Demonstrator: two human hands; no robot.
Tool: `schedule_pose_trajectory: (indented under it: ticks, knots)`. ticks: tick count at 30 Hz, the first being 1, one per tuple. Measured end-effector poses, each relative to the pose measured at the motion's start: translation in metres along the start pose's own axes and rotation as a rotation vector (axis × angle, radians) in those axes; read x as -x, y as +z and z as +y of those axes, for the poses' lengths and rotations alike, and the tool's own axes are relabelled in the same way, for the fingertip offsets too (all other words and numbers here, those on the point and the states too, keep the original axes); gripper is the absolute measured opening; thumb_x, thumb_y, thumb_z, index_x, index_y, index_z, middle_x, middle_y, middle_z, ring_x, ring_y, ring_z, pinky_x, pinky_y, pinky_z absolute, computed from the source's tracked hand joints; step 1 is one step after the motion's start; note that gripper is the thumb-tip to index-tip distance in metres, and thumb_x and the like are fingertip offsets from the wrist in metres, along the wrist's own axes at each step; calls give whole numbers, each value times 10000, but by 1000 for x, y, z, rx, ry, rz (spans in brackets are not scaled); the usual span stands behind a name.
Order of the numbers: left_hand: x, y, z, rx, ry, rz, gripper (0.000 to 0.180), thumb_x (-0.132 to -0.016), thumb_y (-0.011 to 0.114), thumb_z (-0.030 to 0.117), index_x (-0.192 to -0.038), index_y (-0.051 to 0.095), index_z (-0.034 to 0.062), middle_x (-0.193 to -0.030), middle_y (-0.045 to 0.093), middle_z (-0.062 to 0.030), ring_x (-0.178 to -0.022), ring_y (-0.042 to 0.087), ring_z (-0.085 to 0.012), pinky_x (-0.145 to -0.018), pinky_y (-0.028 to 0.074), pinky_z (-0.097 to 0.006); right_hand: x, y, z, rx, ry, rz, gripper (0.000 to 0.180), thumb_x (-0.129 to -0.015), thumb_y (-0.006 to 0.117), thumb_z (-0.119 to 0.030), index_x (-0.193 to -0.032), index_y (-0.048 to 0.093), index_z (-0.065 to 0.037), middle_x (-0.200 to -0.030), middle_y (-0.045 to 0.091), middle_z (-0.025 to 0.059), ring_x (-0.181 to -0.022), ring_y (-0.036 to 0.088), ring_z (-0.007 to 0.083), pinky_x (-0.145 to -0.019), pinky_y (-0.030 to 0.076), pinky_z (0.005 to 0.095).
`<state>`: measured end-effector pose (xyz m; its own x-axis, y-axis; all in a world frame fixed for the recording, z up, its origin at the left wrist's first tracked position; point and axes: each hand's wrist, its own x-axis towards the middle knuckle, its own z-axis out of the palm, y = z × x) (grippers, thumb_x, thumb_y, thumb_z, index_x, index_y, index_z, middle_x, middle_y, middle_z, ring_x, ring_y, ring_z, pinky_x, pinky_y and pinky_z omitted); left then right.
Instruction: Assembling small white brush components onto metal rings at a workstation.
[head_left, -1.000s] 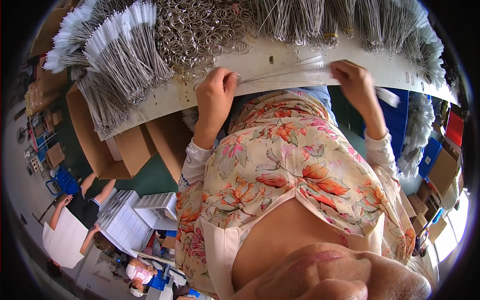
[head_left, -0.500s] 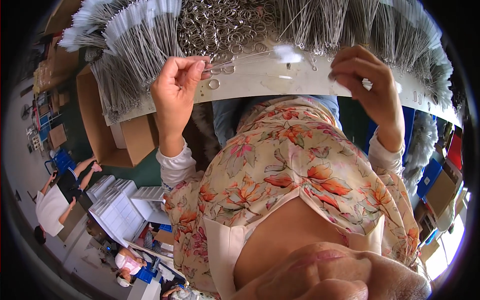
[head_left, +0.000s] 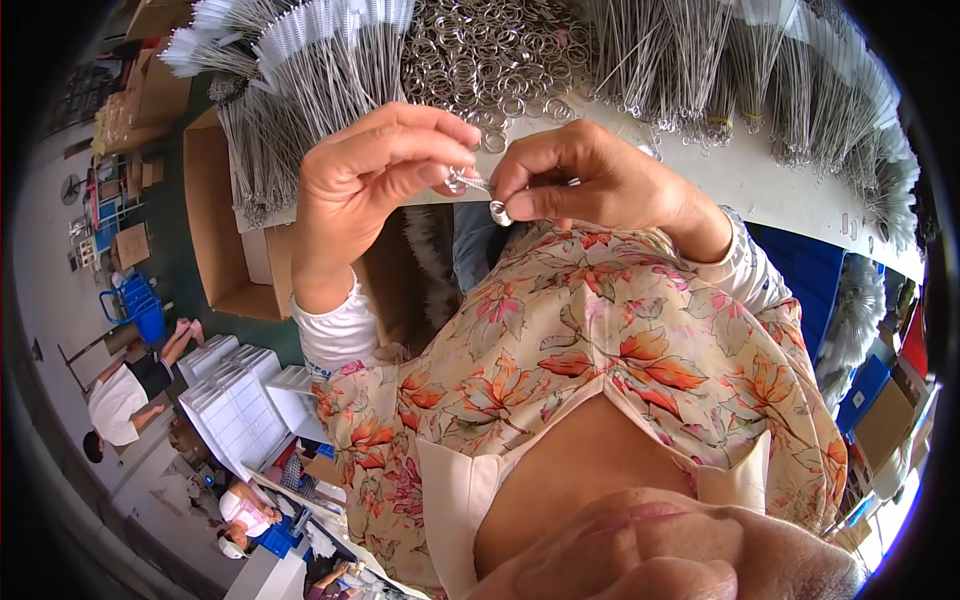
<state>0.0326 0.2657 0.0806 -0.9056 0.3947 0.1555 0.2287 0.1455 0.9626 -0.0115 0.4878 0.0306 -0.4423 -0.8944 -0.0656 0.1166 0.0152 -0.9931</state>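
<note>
Both hands have come together since half a second ago: then they were spread apart over the table edge, now they meet close in front of my camera, raised off the table.

From the head view, my left hand is pinched shut, thumb and forefinger closed on a small metal ring. My right hand is pinched too, its fingertips gripping a second bit of metal, a ring or loop at the end of a thin wire; it is too small and blurred for me to say which. The two pieces sit just beside each other between the hands, possibly touching.

Behind the hands I see the white table. On it lies a heap of loose rings, with bundles of thin wire brushes to the left and more brushes fanned along the right. An open cardboard box stands below the table's left end.

Below the hands, a floral blouse fills the middle of the picture. At lower left, well apart, I see other people on the floor near white trays and a blue crate.
</note>
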Motion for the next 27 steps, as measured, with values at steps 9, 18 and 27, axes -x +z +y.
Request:
schedule_pose_trajectory:
  ticks: [9,18,27]
  knots:
    - [-8,4,3,111,36,41,216,-732,568,-138,-913,643,-47,-998,601,-167,-840,644,-189,-722,550,-257,0,-13,-8,-168,-10,-87,203,-867,625,-204,-911,650,-8,-716,585,-24,-596,497,44,-523,420,196]
    - [-12,31,-6,-216,226,364,288,-733,616,-114,-1020,603,-83,-970,628,-169,-794,664,-216,-679,569,-272,-4,-18,-2,-237,-5,125,220,-873,612,-258,-923,661,-49,-753,618,-16,-586,509,42,-524,390,184]
    - [-33,33,-7,-571,592,489,301,-719,660,-75,-1018,625,-56,-928,657,-177,-776,668,-210,-645,564,-266,-7,-6,-46,-197,-237,454,163,-872,615,-175,-924,640,-23,-682,536,-23,-554,435,41,-494,356,194]
